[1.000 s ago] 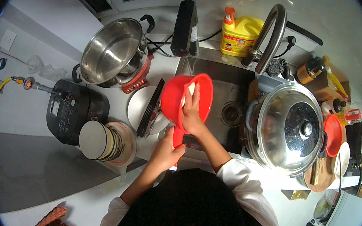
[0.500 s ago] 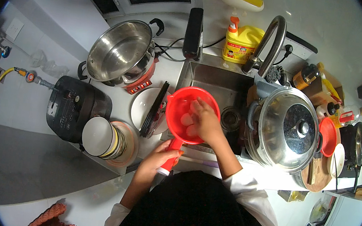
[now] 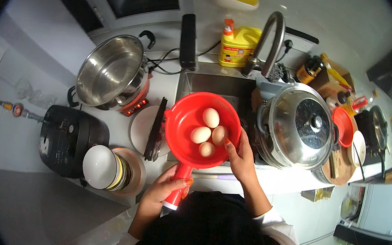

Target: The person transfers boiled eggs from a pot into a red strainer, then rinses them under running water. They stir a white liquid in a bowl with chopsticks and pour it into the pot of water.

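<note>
A red plastic water dipper is held level over the near side of the steel sink. Its handle lies in my left hand, the fingers wrapped round it. My right hand grips the dipper's right rim, thumb over the edge and the other fingers mostly hidden beneath. Inside the bowl several pale brown eggs rest together toward the right; the thumb tip is close to the rightmost one. Much of the sink is hidden by the dipper.
Left of the sink are an open steel pot on a red-based cooker, a black rice cooker, and stacked bowls. A large lidded pot stands right. Behind are the faucet and a yellow detergent bottle.
My right hand has come out from among the eggs and taken hold of the dipper's right rim. The eggs now show plainly. My view has shifted slightly to the right.
</note>
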`<action>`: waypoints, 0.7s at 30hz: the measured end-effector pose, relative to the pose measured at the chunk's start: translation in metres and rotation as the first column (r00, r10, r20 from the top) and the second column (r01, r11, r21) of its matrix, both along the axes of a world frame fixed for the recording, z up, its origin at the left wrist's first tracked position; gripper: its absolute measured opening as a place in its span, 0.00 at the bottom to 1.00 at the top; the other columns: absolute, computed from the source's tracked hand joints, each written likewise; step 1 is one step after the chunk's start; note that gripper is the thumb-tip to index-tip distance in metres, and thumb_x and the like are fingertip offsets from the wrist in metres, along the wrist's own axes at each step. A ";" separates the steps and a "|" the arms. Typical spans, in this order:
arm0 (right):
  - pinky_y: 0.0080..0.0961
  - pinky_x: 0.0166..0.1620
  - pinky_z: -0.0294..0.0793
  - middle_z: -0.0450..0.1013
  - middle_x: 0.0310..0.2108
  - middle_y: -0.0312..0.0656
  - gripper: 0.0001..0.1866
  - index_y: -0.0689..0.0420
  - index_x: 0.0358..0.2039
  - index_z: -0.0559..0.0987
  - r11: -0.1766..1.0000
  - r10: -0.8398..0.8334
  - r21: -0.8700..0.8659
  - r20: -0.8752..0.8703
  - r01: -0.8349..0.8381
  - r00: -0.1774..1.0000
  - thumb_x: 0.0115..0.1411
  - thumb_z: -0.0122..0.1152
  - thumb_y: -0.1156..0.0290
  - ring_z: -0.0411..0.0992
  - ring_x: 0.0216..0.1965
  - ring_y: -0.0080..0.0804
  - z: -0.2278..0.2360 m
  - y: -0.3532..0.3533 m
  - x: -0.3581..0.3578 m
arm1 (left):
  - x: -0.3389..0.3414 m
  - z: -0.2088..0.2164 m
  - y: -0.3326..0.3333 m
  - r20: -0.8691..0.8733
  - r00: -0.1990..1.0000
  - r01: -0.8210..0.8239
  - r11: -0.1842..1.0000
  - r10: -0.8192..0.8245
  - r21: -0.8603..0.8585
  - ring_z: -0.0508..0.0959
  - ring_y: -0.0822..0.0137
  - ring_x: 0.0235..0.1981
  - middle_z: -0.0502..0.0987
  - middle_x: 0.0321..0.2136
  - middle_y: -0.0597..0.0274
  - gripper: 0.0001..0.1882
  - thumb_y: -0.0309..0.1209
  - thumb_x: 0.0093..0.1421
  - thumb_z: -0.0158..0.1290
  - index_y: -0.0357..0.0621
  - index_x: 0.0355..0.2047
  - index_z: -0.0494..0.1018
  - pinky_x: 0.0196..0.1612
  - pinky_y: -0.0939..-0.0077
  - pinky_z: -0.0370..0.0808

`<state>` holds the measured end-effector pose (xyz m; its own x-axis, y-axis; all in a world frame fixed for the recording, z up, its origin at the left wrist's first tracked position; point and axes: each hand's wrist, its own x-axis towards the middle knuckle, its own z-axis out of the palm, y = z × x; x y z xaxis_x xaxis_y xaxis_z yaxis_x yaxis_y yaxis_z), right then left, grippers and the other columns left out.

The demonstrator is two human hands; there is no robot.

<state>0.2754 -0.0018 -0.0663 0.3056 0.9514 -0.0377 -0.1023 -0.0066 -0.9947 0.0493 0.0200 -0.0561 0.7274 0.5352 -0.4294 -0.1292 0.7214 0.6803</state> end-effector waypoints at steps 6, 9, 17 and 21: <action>0.25 0.50 0.65 0.67 0.48 0.50 0.24 0.63 0.56 0.58 0.989 -0.127 -0.046 0.188 0.138 0.974 0.60 0.48 0.75 0.66 0.50 0.31 0.011 -0.026 0.003 | 0.005 0.017 -0.001 -0.070 0.977 0.202 0.979 -0.200 0.024 0.74 0.67 0.25 0.70 0.30 0.57 0.25 0.29 0.57 0.52 0.39 0.53 0.58 0.31 0.76 0.72; 0.26 0.50 0.65 0.66 0.48 0.50 0.23 0.63 0.56 0.57 0.981 -0.171 -0.067 0.139 0.181 0.976 0.61 0.48 0.74 0.66 0.49 0.33 0.024 -0.042 0.001 | 0.007 0.031 -0.006 -0.127 0.963 0.240 0.970 -0.236 0.023 0.74 0.69 0.26 0.70 0.30 0.59 0.23 0.29 0.58 0.51 0.40 0.53 0.58 0.32 0.77 0.72; 0.25 0.53 0.63 0.63 0.51 0.45 0.25 0.64 0.58 0.56 0.956 -0.284 -0.033 0.135 0.291 0.949 0.62 0.48 0.73 0.63 0.52 0.28 0.057 -0.091 0.014 | 0.028 0.057 -0.017 -0.092 0.921 0.381 0.925 -0.379 0.004 0.72 0.72 0.28 0.70 0.30 0.59 0.26 0.29 0.58 0.50 0.38 0.54 0.55 0.31 0.80 0.71; 0.26 0.52 0.65 0.64 0.50 0.46 0.26 0.65 0.58 0.56 0.956 -0.288 0.020 0.223 0.291 0.931 0.61 0.49 0.73 0.64 0.51 0.30 0.064 -0.119 0.036 | 0.050 0.073 -0.039 -0.088 0.920 0.387 0.921 -0.382 0.039 0.71 0.72 0.26 0.69 0.29 0.57 0.25 0.29 0.57 0.50 0.36 0.53 0.55 0.30 0.80 0.71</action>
